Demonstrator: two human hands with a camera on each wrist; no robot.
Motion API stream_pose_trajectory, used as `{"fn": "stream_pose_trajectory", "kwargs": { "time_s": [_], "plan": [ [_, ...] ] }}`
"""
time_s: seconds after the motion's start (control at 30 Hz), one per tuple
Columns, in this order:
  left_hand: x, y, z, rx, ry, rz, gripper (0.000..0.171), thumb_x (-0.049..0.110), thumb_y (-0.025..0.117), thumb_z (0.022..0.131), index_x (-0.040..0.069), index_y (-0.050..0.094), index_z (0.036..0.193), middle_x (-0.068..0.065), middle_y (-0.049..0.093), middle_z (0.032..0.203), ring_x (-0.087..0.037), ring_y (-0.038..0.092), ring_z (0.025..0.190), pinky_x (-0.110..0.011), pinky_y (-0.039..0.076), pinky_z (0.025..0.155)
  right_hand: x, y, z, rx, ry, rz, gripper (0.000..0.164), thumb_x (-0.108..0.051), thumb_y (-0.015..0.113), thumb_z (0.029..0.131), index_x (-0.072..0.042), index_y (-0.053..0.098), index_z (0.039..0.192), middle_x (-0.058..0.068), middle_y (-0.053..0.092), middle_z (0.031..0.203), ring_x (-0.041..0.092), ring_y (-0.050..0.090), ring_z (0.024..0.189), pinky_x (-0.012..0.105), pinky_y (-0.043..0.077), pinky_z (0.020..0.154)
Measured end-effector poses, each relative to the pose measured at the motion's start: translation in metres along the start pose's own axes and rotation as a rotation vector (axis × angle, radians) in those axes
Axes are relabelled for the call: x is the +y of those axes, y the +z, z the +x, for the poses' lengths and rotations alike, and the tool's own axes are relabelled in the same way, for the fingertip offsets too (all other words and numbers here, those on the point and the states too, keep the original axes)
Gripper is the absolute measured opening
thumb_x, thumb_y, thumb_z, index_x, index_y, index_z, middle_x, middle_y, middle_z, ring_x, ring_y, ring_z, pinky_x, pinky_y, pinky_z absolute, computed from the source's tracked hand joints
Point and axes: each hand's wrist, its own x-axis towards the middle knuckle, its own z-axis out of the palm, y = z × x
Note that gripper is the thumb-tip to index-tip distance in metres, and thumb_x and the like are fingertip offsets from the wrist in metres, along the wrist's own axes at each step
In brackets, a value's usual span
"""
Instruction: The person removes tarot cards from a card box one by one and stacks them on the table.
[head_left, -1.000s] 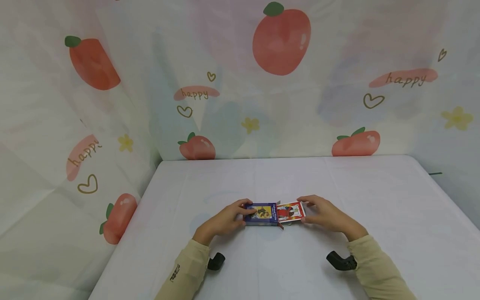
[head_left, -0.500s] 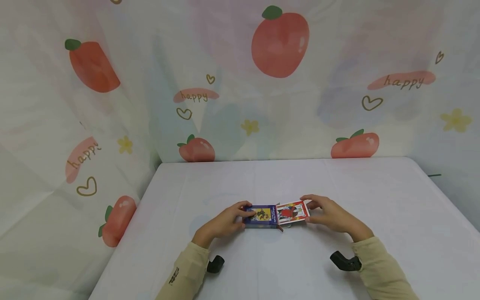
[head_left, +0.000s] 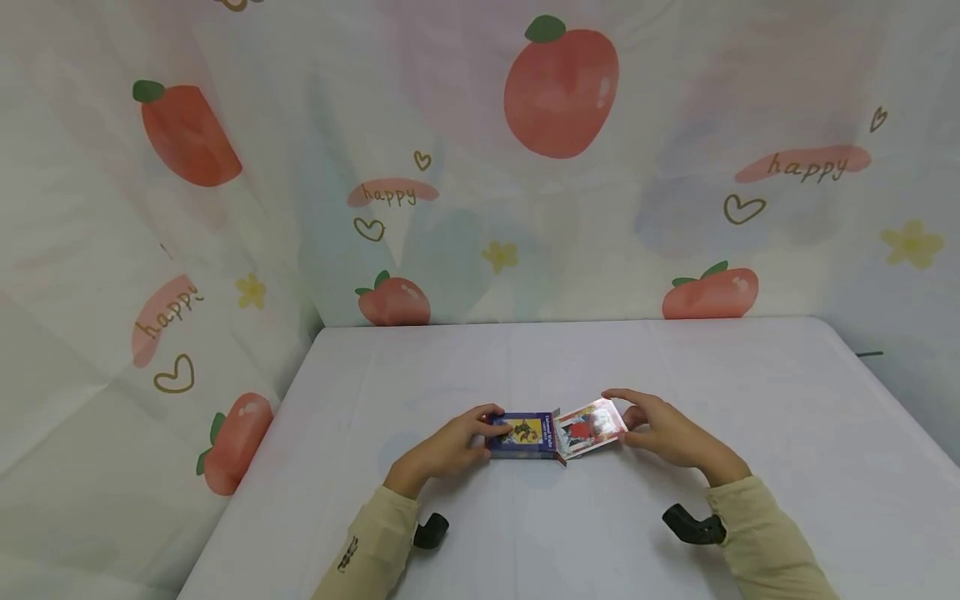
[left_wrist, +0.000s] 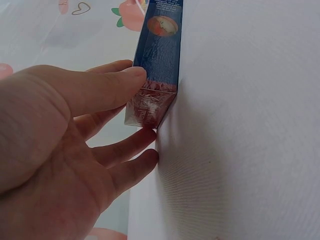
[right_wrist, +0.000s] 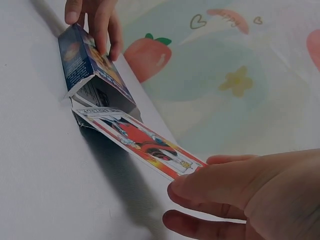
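A blue card box point(head_left: 531, 433) with a yellow picture lies on the white table, its mouth facing right. My left hand point(head_left: 446, 452) grips its left end; in the left wrist view the thumb lies against the side of the box point(left_wrist: 160, 55). A thin stack of picture cards point(head_left: 588, 427) with a red and white border slants up to the right from the mouth. My right hand point(head_left: 675, 435) pinches its outer end between thumb and fingers. In the right wrist view the near end of the cards point(right_wrist: 142, 140) rests at the mouth, over a folded-down flap.
The white table point(head_left: 750, 392) spreads around the hands, bounded at the back and left by a fruit-printed curtain point(head_left: 465, 108). A black curved piece point(head_left: 431, 531) sits by the left sleeve, and another black piece point(head_left: 692, 525) by the right.
My right hand has drawn the cards a little further right out of the box. They have turned, so their outer end now points more up and away. The left hand and box stay put.
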Motion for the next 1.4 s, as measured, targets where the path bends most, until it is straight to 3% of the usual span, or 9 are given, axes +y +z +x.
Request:
{"fn": "stream_pose_trajectory", "kwargs": {
  "time_s": [0.33,0.5,0.6,0.77,0.87,1.0,1.1,1.23,1.4],
  "plan": [
    [-0.001,0.0,0.0,0.0,0.004,0.005,0.05,0.005,0.065,0.097,0.017,0.056,0.145,-0.005,0.038,0.16,-0.028,0.034,0.152,-0.047,0.034,0.122,-0.002,0.003,0.003,0.132,0.046,-0.072,0.054,0.003,0.049,0.093,-0.004,0.05,0.147,0.011,0.062,0.095,0.018,0.051,0.081,0.026,0.042,0.065],
    [-0.002,0.001,0.0,0.002,0.006,0.003,0.049,0.005,0.064,0.097,0.017,0.056,0.145,-0.005,0.038,0.161,-0.027,0.034,0.152,-0.047,0.034,0.122,-0.007,0.002,0.004,0.242,0.105,-0.072,0.046,0.0,0.042,0.099,-0.002,0.057,0.142,0.028,0.064,0.124,0.025,0.055,0.093,0.029,0.043,0.07],
    [-0.003,0.001,0.0,0.003,0.012,0.008,0.049,0.005,0.064,0.098,0.017,0.056,0.145,-0.006,0.038,0.161,-0.027,0.034,0.152,-0.047,0.034,0.122,-0.009,0.0,0.003,0.303,0.096,-0.083,0.043,0.0,0.041,0.101,-0.002,0.06,0.139,0.031,0.061,0.132,0.029,0.056,0.097,0.031,0.043,0.073],
    [-0.002,0.0,-0.001,0.003,0.011,0.009,0.049,0.005,0.064,0.098,0.017,0.056,0.145,-0.005,0.038,0.161,-0.027,0.033,0.153,-0.047,0.034,0.122,-0.009,-0.002,0.002,0.385,0.072,-0.07,0.042,0.003,0.04,0.1,-0.002,0.063,0.135,0.027,0.065,0.116,0.025,0.052,0.086,0.027,0.039,0.066],
    [-0.002,0.0,-0.001,0.004,0.013,0.009,0.049,0.005,0.064,0.097,0.016,0.056,0.145,-0.005,0.038,0.16,-0.027,0.034,0.152,-0.046,0.034,0.122,-0.01,-0.003,0.002,0.417,0.068,-0.07,0.041,0.003,0.041,0.101,-0.003,0.064,0.135,0.026,0.065,0.113,0.027,0.055,0.091,0.028,0.044,0.07],
    [-0.002,0.0,0.0,0.004,0.017,0.012,0.049,0.005,0.064,0.097,0.016,0.056,0.145,-0.005,0.038,0.16,-0.027,0.034,0.152,-0.046,0.034,0.122,-0.01,-0.004,0.002,0.458,0.055,-0.062,0.04,0.003,0.043,0.102,-0.003,0.063,0.136,0.029,0.063,0.123,0.036,0.059,0.106,0.036,0.051,0.081],
    [-0.002,0.0,0.0,0.004,0.014,0.011,0.049,0.006,0.064,0.098,0.016,0.056,0.145,-0.005,0.038,0.16,-0.028,0.034,0.152,-0.047,0.034,0.122,-0.011,-0.004,0.002,0.483,0.055,-0.029,0.038,0.001,0.046,0.103,-0.002,0.061,0.138,0.032,0.058,0.132,0.038,0.062,0.105,0.03,0.055,0.077],
    [-0.002,0.001,0.0,0.002,0.003,0.006,0.049,0.006,0.064,0.098,0.016,0.056,0.144,-0.005,0.038,0.161,-0.028,0.033,0.152,-0.047,0.034,0.122,-0.012,-0.004,0.002,0.535,0.055,0.04,0.032,-0.004,0.05,0.104,0.0,0.063,0.133,0.034,0.058,0.132,0.032,0.069,0.086,0.017,0.053,0.06],
    [-0.002,0.002,0.0,0.003,-0.013,0.007,0.049,0.006,0.065,0.097,0.018,0.057,0.144,-0.003,0.038,0.16,-0.028,0.034,0.152,-0.047,0.034,0.122,-0.013,-0.005,0.0,0.614,0.035,0.137,0.025,-0.007,0.052,0.103,0.006,0.068,0.118,0.033,0.062,0.124,0.01,0.067,0.075,0.018,0.055,0.054]
  ]
}}
